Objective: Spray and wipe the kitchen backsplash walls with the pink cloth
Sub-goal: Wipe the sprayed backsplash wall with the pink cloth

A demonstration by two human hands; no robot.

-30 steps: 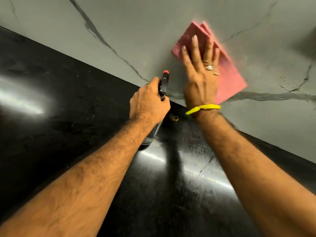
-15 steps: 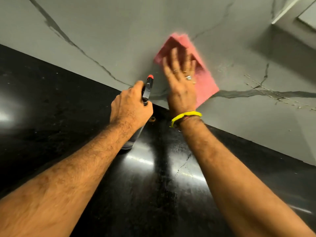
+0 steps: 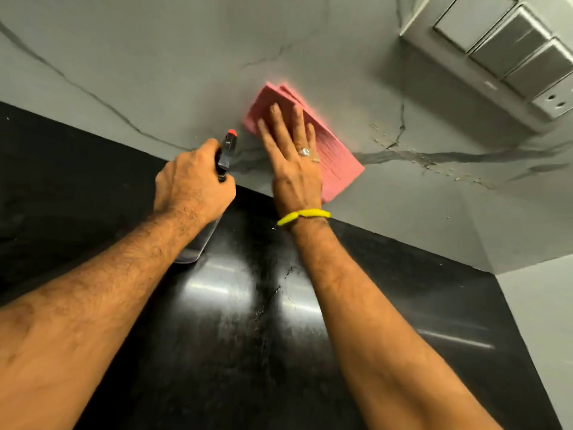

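Nearest to me, both forearms reach forward over the glossy black worktop (image 3: 217,352), the left one coming in from the lower left, the right from the lower right. My left hand (image 3: 193,181) is curled round the neck of the spray bottle (image 3: 203,237); its fingers grip it with the knuckles up. The bottle's long axis slants: clear body down and toward me, just above or perhaps touching the worktop, I cannot tell which, and black head with an orange-tipped nozzle (image 3: 231,133) pointing up and away at the wall. Just beside it, my right hand (image 3: 294,162) lies flat on the pink cloth (image 3: 335,156), fingers straight and slightly spread, pointing up the wall, a ring on one and a yellow band (image 3: 305,215) at the wrist. The cloth is folded and pressed against the grey veined backsplash (image 3: 155,72), low down, just above the worktop's back edge; its long axis runs from upper left to lower right. Farther up to the right, a switch panel (image 3: 508,54) sits on the wall, with droplets (image 3: 446,169) on the surface between it and the cloth.
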